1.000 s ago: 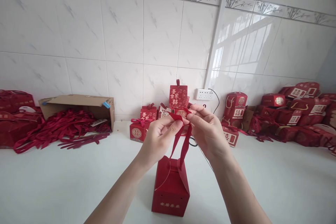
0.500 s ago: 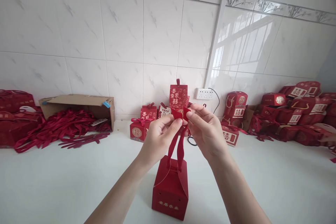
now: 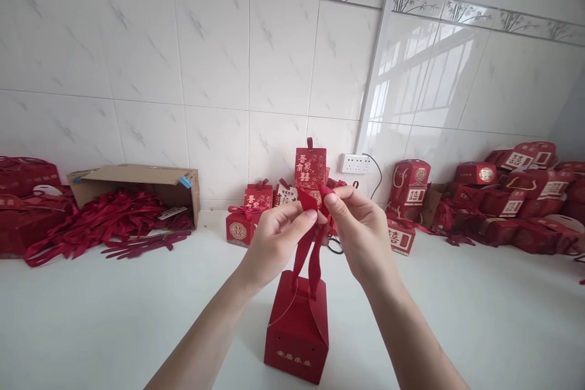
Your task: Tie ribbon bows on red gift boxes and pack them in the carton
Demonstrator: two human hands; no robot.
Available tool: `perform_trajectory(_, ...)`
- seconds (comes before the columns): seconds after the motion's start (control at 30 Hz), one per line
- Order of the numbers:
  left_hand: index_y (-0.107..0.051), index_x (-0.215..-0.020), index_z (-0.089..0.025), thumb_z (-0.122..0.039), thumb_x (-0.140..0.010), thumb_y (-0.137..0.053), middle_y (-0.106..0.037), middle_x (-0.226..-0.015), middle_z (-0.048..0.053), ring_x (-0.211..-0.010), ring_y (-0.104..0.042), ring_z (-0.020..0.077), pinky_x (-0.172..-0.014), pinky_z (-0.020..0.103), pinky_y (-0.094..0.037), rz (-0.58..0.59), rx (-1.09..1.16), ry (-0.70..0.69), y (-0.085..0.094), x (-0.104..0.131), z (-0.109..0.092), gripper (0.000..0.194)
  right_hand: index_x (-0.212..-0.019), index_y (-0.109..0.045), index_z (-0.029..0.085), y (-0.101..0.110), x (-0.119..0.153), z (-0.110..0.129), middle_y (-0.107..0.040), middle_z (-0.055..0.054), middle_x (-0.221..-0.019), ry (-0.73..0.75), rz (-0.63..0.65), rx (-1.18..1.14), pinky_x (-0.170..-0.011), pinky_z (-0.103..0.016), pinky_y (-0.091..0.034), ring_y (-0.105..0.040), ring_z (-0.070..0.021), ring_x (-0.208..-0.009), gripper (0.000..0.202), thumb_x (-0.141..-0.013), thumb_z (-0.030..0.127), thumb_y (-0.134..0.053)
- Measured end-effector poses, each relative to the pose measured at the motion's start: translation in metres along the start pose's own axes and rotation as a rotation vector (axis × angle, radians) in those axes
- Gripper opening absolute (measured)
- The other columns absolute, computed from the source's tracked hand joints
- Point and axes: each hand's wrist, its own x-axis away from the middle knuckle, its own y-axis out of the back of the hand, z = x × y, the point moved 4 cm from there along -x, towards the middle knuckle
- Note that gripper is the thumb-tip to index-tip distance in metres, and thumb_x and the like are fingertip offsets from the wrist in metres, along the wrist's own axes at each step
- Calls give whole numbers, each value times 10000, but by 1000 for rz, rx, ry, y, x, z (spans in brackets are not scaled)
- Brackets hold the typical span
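A red box with gold characters on its front stands upright on the white table. Two strands of red ribbon rise from its top to my hands. My left hand pinches the ribbon between thumb and fingers, with a pointed end sticking up above the thumb. Close beside it, my right hand pinches another part of the same ribbon near its thumb tip. Whether the ribbon is knotted between the fingers, I cannot tell.
Behind my hands stand finished-looking red boxes. A cardboard box spills red ribbons at the left. More red boxes are piled at the right, near a power strip by the tiled wall.
The thumb and fingers of my right hand have shifted slightly, and the ribbon between my hands has changed shape. The box stands where it was.
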Motion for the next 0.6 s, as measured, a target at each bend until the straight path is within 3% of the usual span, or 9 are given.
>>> perform_trajectory(0.1,-642,-767,-185,-313,-866,-547,-618,-725,-8,-658,-606,122,-682,275,-501,40,45,-1,-1,0,0,187,-762,-565,206,-1,2,-1,-520,49,-604,18,-29,-1,-404,-186,-406,-474,-66,-474,162,-839,343,-603)
perform_trajectory(0.2,-668,-807,-197,-329,-858,-560,-657,-813,8,-817,-628,148,-813,292,-486,-51,49,-13,1,-1,3,178,-813,-575,214,3,1,1,-523,45,-651,83,-127,55,-460,-187,-413,-487,-66,-524,125,-839,333,-603)
perform_trajectory(0.33,-709,-823,-203,-339,-816,-611,-684,-962,29,-996,-599,178,-926,313,-447,-241,194,-36,1,-2,11,168,-803,-579,203,8,1,4,-547,30,-694,148,-279,204,-544,-202,-423,-501,-78,-601,139,-830,337,-600)
perform_trajectory(0.47,-712,-759,-177,-277,-755,-668,-693,-867,25,-879,-628,146,-827,279,-498,-482,366,2,12,6,23,110,-745,-554,185,26,20,-2,-524,31,-669,155,-503,340,-562,-213,-403,-475,-84,-607,185,-789,352,-623)
perform_trajectory(0.6,-662,-642,-147,-180,-671,-716,-684,-784,16,-770,-631,115,-797,278,-517,-763,443,63,41,32,43,69,-718,-538,176,65,59,-15,-528,31,-652,78,-757,373,-597,-236,-393,-480,-91,-610,219,-757,370,-632)
